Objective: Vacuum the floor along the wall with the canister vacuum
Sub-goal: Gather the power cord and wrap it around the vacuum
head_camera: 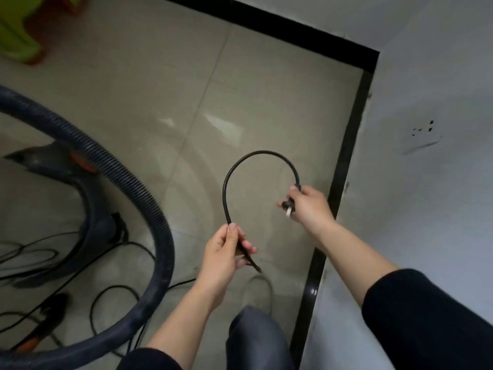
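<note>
A black power cord arcs between my two hands above the tiled floor. My right hand grips the plug at the cord's end, its prongs pointing down-left. My left hand pinches the cord lower down, and the rest trails to the floor. The ribbed dark vacuum hose loops widely at the left. Behind it, blurred, sits the dark canister vacuum with orange trim. A white wall socket is on the wall to the right.
A black skirting board runs along the white walls and meets in a corner at the top right. Loose cord lies coiled on the floor at the lower left. A green stool stands at the top left. My knee is at the bottom centre.
</note>
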### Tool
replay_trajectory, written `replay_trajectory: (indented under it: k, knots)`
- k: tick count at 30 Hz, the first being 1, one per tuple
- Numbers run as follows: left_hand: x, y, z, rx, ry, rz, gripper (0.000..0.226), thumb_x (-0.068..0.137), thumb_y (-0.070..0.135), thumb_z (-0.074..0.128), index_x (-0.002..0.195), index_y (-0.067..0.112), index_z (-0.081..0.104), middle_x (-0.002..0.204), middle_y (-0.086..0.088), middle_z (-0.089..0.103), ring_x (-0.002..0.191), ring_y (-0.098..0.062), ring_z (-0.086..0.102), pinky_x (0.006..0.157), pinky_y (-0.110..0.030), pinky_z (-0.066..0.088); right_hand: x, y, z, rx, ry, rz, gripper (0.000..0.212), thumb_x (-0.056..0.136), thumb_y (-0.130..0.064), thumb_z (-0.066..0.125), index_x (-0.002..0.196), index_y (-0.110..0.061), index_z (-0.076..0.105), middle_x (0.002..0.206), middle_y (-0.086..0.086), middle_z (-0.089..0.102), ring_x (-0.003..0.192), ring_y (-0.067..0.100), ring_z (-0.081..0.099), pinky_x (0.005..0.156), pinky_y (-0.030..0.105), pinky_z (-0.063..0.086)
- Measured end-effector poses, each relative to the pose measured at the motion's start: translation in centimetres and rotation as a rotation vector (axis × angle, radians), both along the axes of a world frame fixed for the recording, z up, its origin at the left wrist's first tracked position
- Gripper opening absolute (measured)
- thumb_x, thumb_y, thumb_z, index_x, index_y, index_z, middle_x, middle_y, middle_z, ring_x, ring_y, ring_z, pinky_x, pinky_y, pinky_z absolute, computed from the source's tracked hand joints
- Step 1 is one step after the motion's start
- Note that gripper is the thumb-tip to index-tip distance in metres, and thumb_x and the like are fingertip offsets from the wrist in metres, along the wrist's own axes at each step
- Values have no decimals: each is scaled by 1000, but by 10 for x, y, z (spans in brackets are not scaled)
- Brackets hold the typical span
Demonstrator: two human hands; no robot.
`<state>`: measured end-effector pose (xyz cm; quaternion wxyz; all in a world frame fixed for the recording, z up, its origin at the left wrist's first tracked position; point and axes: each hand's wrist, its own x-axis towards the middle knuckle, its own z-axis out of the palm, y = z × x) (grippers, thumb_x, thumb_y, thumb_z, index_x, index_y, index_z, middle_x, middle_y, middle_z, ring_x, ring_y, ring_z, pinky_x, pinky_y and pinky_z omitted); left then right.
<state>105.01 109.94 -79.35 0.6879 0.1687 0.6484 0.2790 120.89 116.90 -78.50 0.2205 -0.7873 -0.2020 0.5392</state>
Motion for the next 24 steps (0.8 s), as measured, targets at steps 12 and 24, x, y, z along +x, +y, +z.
replay_trajectory:
  k: [12,24]
  knots:
    - [-152,-129,69,104,-138,-168,27,104,26,40,84,16,55,74,1,53,71,-10,54,64,-28,57,-165,-244,32,-172,111,142,28,101,-23,40,82,-9,54,68,13,67,53,19,60,56,28,40]
    - [-289,-339,10,-271,-82,-416,19,97,2,46,114,10,49,76,-3,66,57,-5,63,68,-18,51,-257,-432,0,-368,-235,552,35,93,-29,42,73,-7,59,61,11,67,58,28,66,68,40,53]
